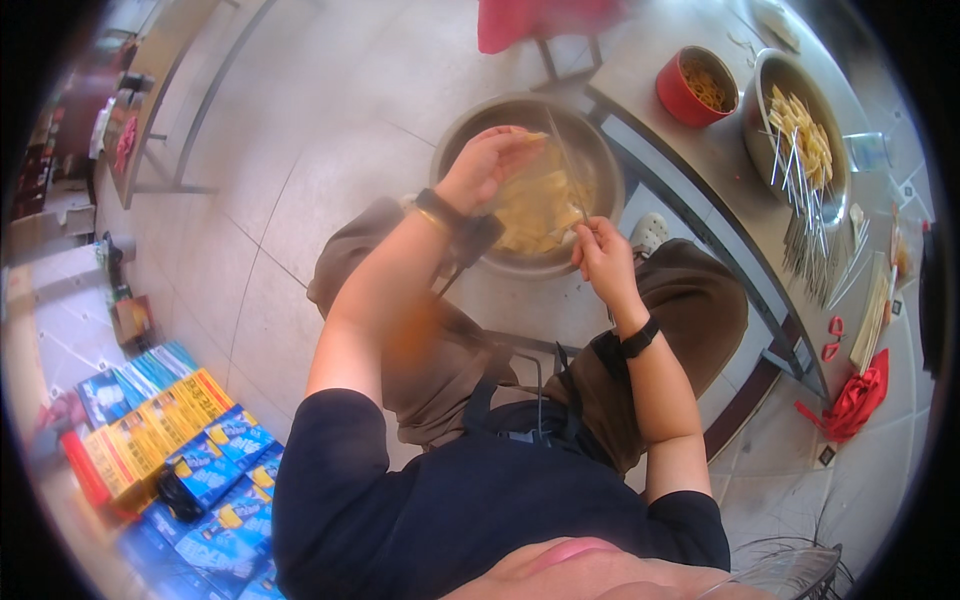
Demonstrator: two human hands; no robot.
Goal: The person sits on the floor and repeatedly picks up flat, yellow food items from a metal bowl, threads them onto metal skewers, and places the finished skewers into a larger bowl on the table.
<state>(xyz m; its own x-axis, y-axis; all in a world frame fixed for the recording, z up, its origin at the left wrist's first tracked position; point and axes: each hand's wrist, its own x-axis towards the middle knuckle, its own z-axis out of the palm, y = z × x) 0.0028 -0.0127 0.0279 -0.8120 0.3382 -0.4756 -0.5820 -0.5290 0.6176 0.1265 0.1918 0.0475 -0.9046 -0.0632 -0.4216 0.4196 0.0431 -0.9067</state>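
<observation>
Below me, between my knees, a wide metal bowl [444,161] holds many pale yellow strips of food [532,206]. Over its left part, my left hand [487,166] pinches one small yellow piece [535,137] between thumb and fingers. My right hand [602,251] grips the lower ends of thin metal skewers [576,176], which point up across the bowl near the held piece. Whether the piece touches a skewer tip cannot be told. Some skewer ends stick out beneath my right hand.
On the table [645,142] at right stand a red pot [686,97] and a metal bowl [759,142] with food strips and skewers. Red scissors [832,339] and a red plastic bag [859,401] lie near its edge. Coloured boxes [157,435] are stacked at lower left.
</observation>
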